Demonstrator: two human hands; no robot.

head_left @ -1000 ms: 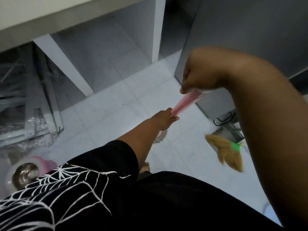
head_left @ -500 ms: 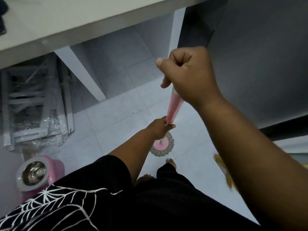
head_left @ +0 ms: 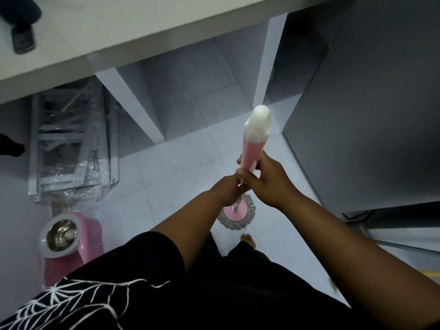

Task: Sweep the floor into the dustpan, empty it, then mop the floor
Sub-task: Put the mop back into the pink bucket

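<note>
Pink spin bucket [head_left: 71, 236] sits far L on the tiled floor [head_left: 181, 167]. L hand [head_left: 225, 191] has its fingers wrapped round the mop [head_left: 253, 151] shaft, just below the pink grip. Mop head [head_left: 236, 215] lies flat on the tile by the person's feet. R hand [head_left: 270, 184] curls round the grip, right beside L. Looks like mopping stage, sweeping prob done. Next: push head fwd w/ both hands, clear of grey cabinet [head_left: 369, 115].

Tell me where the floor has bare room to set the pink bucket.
Bare tiles lie between the wrapped frames and the mop head, and in the bay between the two white panels under the counter. Crowded: the left corner, with frames and pink bucket, and around the foot.
</note>
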